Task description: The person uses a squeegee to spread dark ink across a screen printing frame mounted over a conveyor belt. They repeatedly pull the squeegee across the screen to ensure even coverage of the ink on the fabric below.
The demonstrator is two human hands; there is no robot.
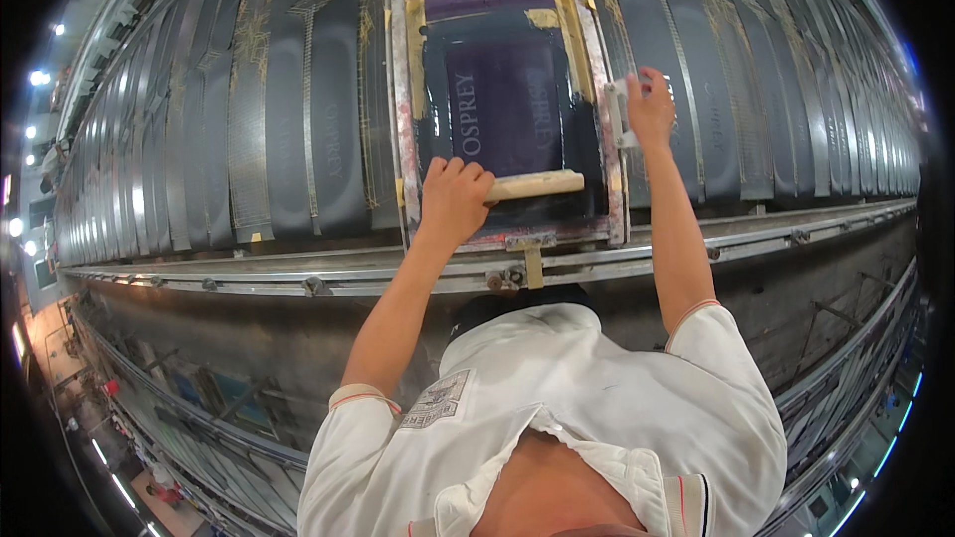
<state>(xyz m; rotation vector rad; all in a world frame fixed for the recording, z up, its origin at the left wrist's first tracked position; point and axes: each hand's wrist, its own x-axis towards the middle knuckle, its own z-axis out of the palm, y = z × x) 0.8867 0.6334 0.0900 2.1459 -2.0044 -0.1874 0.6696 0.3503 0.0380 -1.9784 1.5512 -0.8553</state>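
A screen-printing frame (614, 189) with a stained rim lies over the dark panels in front of me. Inside it, the mesh (507, 104) shows a purplish dark rectangle with pale lettering, wet and shiny around its sides. My left hand (456, 201) is closed around the left end of a squeegee (537, 186) with a pale wooden grip. The squeegee lies crosswise over the near part of the mesh; its blade is hidden. At the frame's right side, my right hand (652, 111) has its fingers curled at a white handle (619, 111).
Rows of dark grey panels (288, 109) stretch away to both sides on a long table, with yellowish tape marks between them. A metal rail (398, 273) runs along the table's near edge, and a bracket (532, 257) joins the frame there. Behind me stands another long railed table (239, 428).
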